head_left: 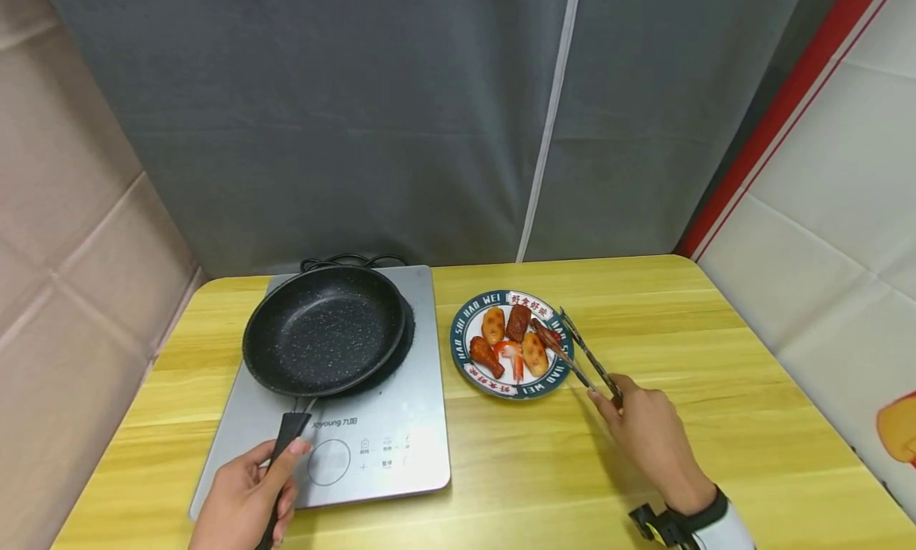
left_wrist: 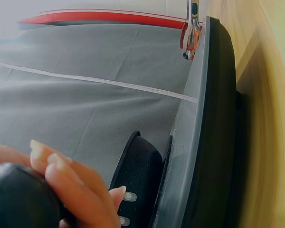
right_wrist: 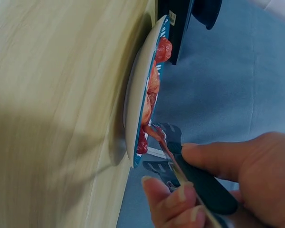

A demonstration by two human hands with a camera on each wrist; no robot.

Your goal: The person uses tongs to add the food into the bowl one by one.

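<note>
My left hand (head_left: 246, 494) grips the handle (head_left: 289, 431) of a black speckled frying pan (head_left: 325, 331). The pan is over an induction cooktop (head_left: 422, 455); whether its base fully touches is hard to tell. With my right hand (head_left: 647, 431) I hold metal tongs (head_left: 597, 367) with dark grips. The parted tong tips reach the right side of a round plate (head_left: 468, 375) with a blue lettered rim. Between or beside them lies a dark red food piece (head_left: 547, 334). Also on the plate are a drumstick (head_left: 487, 357), a shrimp (head_left: 511, 355), a brown chunk (head_left: 518, 322) and two browned yellow pieces (head_left: 534, 354).
A black cable (head_left: 351, 259) lies behind the cooktop. The wooden table (head_left: 751, 423) ends at a grey curtain (head_left: 358, 121) at the back. Pale padded panels (head_left: 79, 240) stand at the left, white ones (head_left: 844, 200) with a red stripe at the right.
</note>
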